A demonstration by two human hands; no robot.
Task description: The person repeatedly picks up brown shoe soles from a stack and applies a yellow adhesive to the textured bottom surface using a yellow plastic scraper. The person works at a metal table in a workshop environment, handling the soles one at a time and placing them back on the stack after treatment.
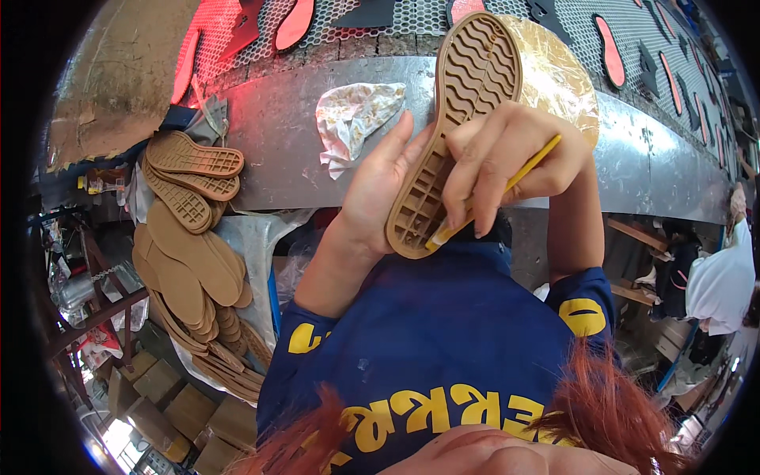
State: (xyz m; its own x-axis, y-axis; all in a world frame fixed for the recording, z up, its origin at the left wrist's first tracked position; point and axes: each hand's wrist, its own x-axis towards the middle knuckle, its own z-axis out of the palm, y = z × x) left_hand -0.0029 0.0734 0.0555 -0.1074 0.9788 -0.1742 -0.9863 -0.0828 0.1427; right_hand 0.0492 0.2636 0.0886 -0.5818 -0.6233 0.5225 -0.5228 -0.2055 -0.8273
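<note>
A tan shoe sole (477,67) is tilted in front of my chest, its face of wavy ribs and square hollows turned up. My left hand (378,186) holds it from the left side, thumb along the edge and the other fingers hidden behind it. In my right hand (514,150) is a thin yellow brush (532,168), gripped between the fingers over the sole. The brush's tip touches or nearly touches the rim at the sole's lower end. Just beyond my left hand, a crumpled, stained white cloth (356,119) lies on the metal ledge (273,142).
A pile of tan soles (194,253) stands at my left. Behind the ledge runs a mesh conveyor (380,36) carrying pink insoles (609,51) and black pieces. A round, shiny, yellowish-brown board (558,83) sits past my right hand. Cardboard boxes (190,412) are lower left.
</note>
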